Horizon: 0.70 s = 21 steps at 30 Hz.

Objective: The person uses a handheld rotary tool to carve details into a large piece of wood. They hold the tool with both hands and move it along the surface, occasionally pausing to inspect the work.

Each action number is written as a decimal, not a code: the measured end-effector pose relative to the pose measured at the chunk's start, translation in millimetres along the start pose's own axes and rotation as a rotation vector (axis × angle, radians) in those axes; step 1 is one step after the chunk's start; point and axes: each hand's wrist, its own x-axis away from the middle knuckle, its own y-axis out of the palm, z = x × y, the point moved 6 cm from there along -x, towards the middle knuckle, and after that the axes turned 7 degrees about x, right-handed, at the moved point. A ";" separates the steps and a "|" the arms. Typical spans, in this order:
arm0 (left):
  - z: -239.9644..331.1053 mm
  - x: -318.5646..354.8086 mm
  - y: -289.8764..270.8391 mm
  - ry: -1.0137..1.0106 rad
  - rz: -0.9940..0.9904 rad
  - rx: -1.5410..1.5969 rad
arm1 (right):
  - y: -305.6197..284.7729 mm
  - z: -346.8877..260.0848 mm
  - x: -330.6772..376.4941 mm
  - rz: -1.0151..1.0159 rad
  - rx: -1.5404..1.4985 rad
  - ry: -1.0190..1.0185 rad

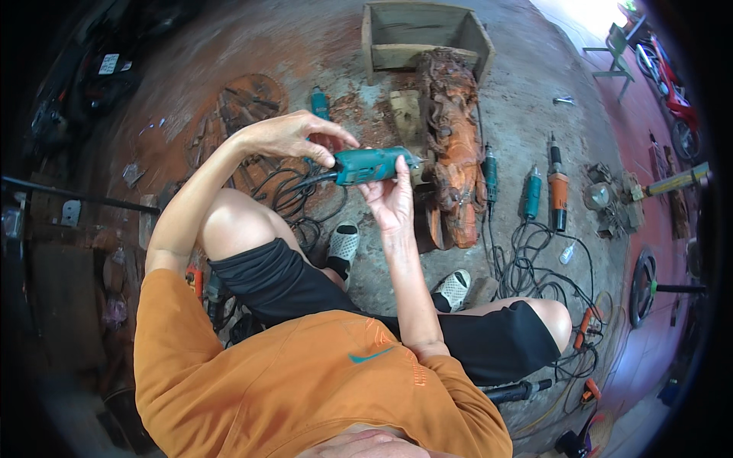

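Note:
A teal die grinder (370, 166) lies across my right hand (392, 197), which grips it from below with the thumb up along its front end. Its nose points right, close to a carved reddish-brown log (456, 153); the tip is hard to make out. My left hand (294, 137) is at the grinder's rear end, fingers stretched over it and thumb apart from them; whether they touch the body is unclear. A black cord runs from the grinder's rear down to the left.
Beyond the log stands a wooden box (427, 53). Right of it lie more teal grinders (532, 195), an orange one (560, 200) and tangled black cords (527, 263). Carving chisels (229, 114) lie at the left on a round tray. Another teal tool (320, 103) sits behind my left hand.

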 end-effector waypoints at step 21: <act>-13.8 -3.3 1.3 0.098 0.063 0.056 | -9.5 10.6 -9.3 -0.075 0.023 -0.011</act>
